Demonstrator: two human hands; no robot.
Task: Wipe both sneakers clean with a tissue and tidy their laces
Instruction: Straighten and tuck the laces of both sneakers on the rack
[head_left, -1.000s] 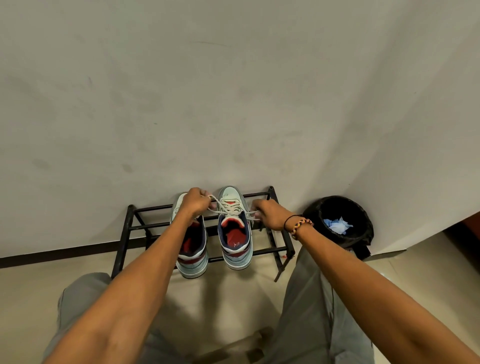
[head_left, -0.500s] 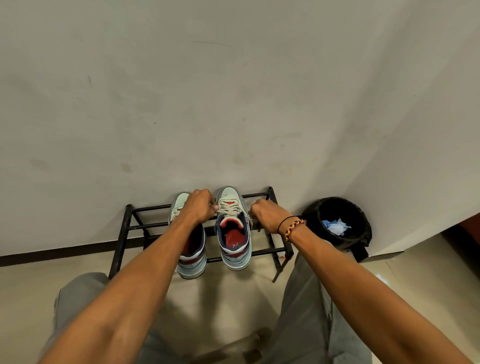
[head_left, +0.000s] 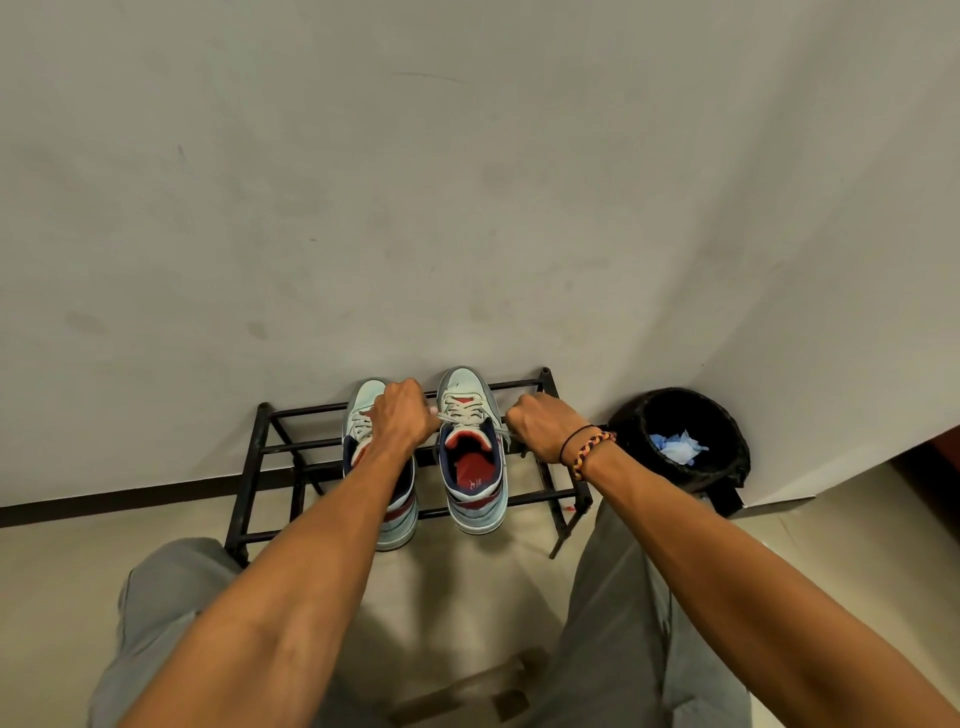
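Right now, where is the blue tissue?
In the head view the crumpled blue tissue lies inside the black bin, right of the shoe rack, in the wall corner.

We pinch the white laces (head_left: 464, 414) of the right sneaker (head_left: 475, 457) on the black rack (head_left: 280, 447), left hand (head_left: 402, 413) and right hand (head_left: 540, 423) pulling outward.

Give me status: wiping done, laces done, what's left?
Wiping looks finished: crumpled tissue lies in the bin, and neither hand holds one. In hand: the left hand and right hand each pinch a lace end of the right sneaker on the rack. Left: finish that lace. The left sneaker is half hidden by the arm, so its laces can't be judged.
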